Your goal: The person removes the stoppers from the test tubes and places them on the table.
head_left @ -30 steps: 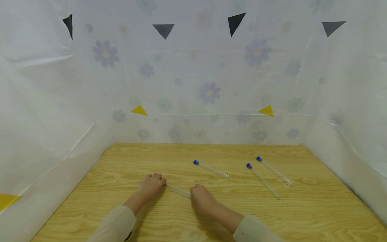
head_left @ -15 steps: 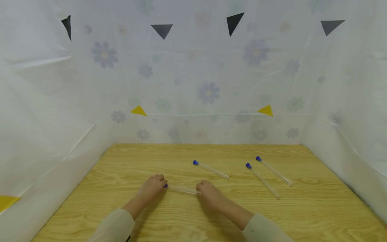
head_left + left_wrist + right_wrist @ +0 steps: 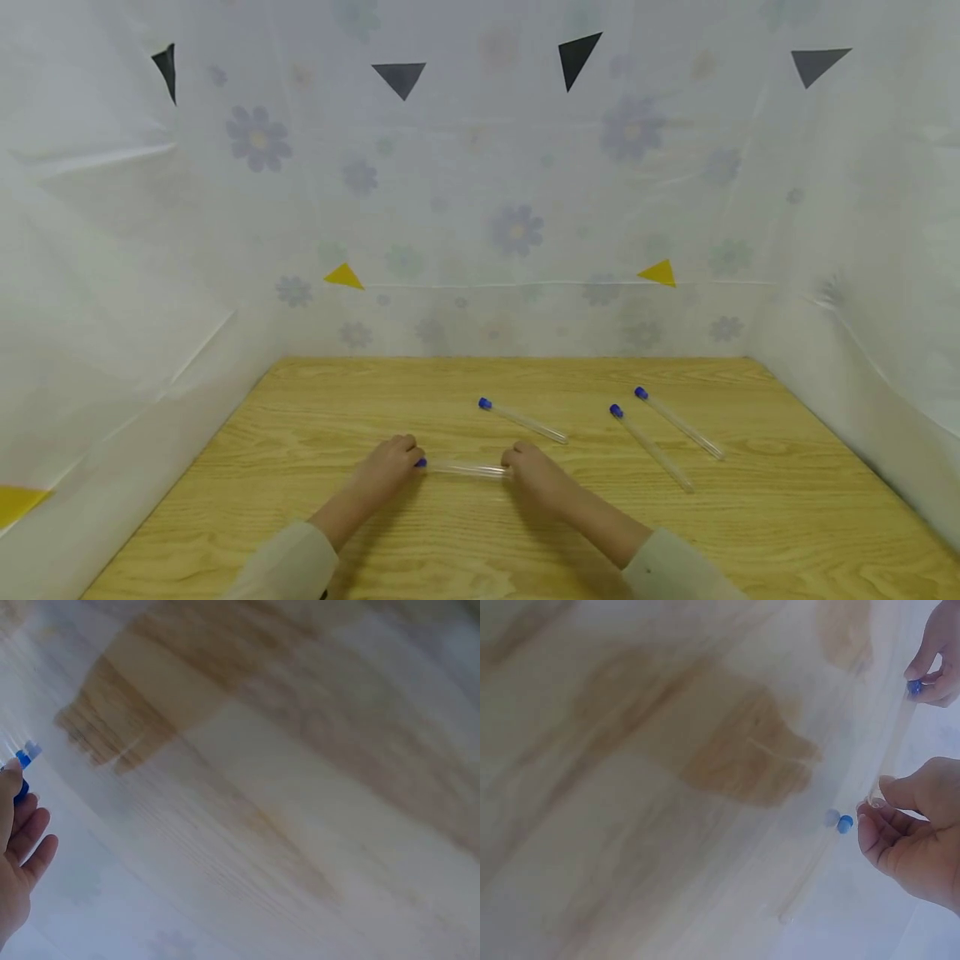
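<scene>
A clear test tube (image 3: 465, 470) with a blue cap stretches nearly level between the two hands, close over the wooden table. At its capped end my left hand (image 3: 387, 471) pinches the blue cap (image 3: 22, 787) between thumb and fingers. My right hand (image 3: 542, 481) pinches the rounded clear end; in the right wrist view the thumb and fingertips (image 3: 885, 782) meet around it. Just behind lies another blue-capped tube (image 3: 525, 421), its cap (image 3: 845, 824) showing near the right hand in that view.
Two more capped tubes, a nearer tube (image 3: 654, 454) and a farther tube (image 3: 682, 425), lie slanted on the right of the table (image 3: 795, 517). White flower-print sheeting (image 3: 450, 183) encloses the back and sides, with black and yellow triangles on it.
The right hand has moved right and slightly away, swinging the held tube from slanted to nearly level. The left hand has shifted a little right, and more of the cap shows. Other tubes stay put.
</scene>
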Action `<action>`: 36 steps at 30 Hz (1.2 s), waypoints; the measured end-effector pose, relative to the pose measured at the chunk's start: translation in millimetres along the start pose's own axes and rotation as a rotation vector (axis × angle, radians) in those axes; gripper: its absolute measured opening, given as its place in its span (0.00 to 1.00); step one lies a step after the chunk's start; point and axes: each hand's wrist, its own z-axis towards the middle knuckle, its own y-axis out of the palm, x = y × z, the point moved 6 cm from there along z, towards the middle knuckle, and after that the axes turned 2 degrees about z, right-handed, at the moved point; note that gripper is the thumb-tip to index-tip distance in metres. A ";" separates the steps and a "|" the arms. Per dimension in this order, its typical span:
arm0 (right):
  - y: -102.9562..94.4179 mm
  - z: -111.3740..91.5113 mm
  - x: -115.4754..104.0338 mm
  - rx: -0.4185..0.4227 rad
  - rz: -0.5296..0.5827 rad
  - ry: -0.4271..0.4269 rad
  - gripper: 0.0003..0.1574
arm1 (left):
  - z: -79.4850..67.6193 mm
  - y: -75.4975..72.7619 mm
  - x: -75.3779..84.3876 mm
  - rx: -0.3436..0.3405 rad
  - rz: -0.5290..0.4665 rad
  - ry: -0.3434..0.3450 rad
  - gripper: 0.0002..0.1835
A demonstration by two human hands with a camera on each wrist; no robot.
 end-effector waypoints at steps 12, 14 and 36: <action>-9.0 -5.6 5.4 0.106 0.002 0.023 0.04 | 3.7 -5.7 7.3 0.045 -0.026 0.006 0.08; -9.9 -6.7 6.1 0.120 -0.007 0.033 0.05 | 4.6 -6.5 8.8 0.056 -0.030 0.009 0.08; -18.7 -17.3 16.5 0.217 -0.022 0.026 0.08 | 14.1 -8.6 20.8 0.082 -0.013 -0.015 0.08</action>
